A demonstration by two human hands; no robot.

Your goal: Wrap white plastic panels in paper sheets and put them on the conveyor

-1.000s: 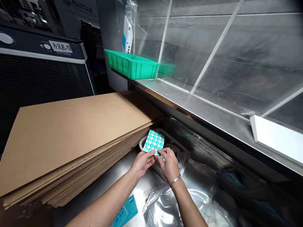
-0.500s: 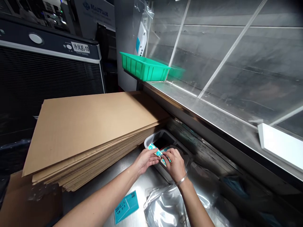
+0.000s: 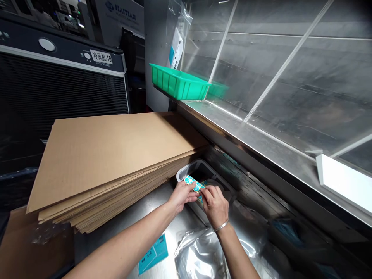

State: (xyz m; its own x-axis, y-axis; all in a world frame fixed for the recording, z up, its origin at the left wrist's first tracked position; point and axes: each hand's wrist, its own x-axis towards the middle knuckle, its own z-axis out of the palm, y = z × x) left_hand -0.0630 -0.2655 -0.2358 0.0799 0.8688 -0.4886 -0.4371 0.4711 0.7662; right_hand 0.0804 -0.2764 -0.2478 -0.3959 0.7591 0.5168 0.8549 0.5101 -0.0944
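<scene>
Between my two hands is a strip of round teal stickers (image 3: 190,180) on pale backing. My left hand (image 3: 181,197) pinches the strip, thumb on top and fingers beneath. My right hand (image 3: 215,203), with a bracelet at its wrist, has its fingertips closed on the strip's near right part. More of the strip hangs below and behind the right fingers. Both hands are above a grey bin (image 3: 183,173), which they partly hide. Clear plastic bags (image 3: 200,254) lie below my right forearm, and a teal card (image 3: 154,255) with writing lies beside my left forearm.
A tall stack of cardboard sheets (image 3: 116,147) stands on the left of the metal table (image 3: 128,217). Behind, a raised metal shelf (image 3: 229,112) carries a green tray (image 3: 180,83) and a white object (image 3: 345,182). A dark air cooler (image 3: 64,85) stands at the back left.
The right fingers have shifted slightly along the strip, and more of its stickers show beyond the left thumb. The camera view has moved a little.
</scene>
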